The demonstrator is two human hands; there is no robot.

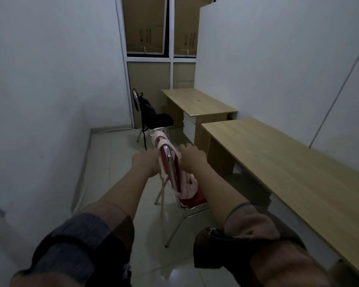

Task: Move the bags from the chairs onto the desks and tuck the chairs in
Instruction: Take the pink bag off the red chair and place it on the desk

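Observation:
A red chair (170, 168) with a chrome frame stands in front of me, left of the near desk (288, 168). A pink bag (188, 189) hangs by its straps over the backrest, and its body lies on the seat. My left hand (145, 162) is on the left side of the backrest, its fingers curled into the pink strap. My right hand (192, 157) grips the strap on the right side, near the top. Further back, a black chair (160, 120) carries a black bag (146, 106) beside the far desk (197, 102).
White walls close in on the left and behind the desks on the right. A partition lined with cardboard (147, 75) ends the room. Tiled floor (112, 162) runs between the left wall and the chairs. A white cable (110, 131) lies along the floor.

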